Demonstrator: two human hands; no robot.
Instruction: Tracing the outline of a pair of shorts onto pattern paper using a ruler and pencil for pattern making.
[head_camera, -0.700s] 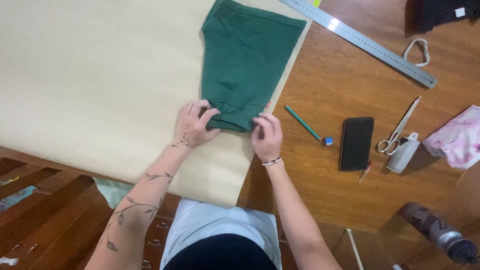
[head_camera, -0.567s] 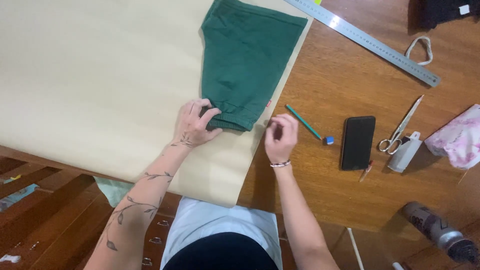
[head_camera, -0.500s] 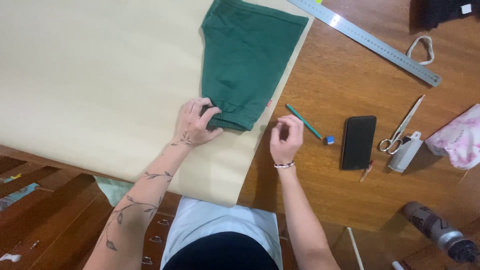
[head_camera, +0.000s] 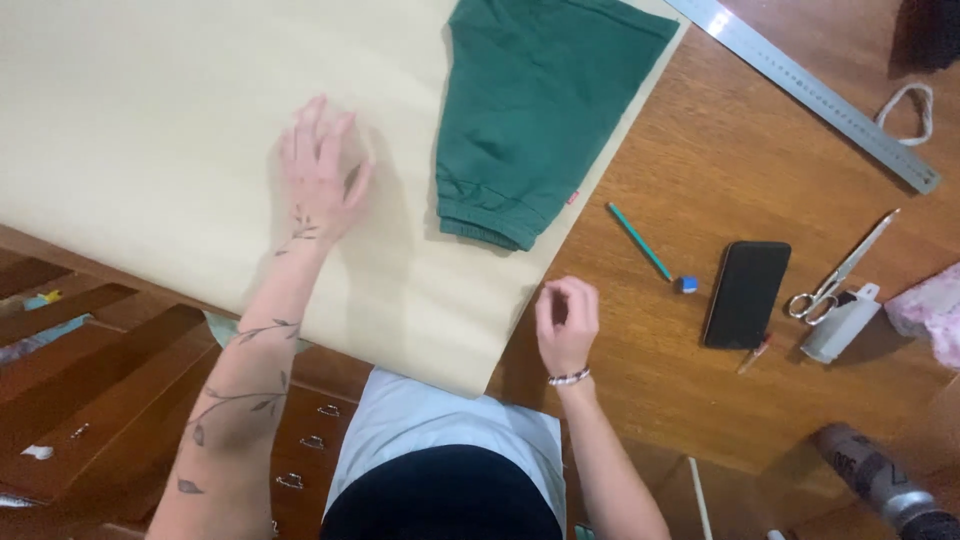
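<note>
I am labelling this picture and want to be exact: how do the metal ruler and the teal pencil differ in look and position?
The metal ruler is long, flat and silver-grey; the teal pencil is short, thin and green-blue, with a small blue cube at its lower end. The ruler lies at the table's far side and runs out of the picture at the top, while the pencil lies whole, closer to the right hand. Both lie slanted the same way on the wooden table.

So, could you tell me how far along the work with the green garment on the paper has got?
Done: the green garment lies folded on the paper, near its right edge. In hand: the left hand rests flat on the paper beside the garment; the right hand hovers loosely curled at the paper's lower corner, holding nothing clearly visible. Left: the pencil, scissors and ruler lie untouched on the table, and the paper shows no lines.
</note>
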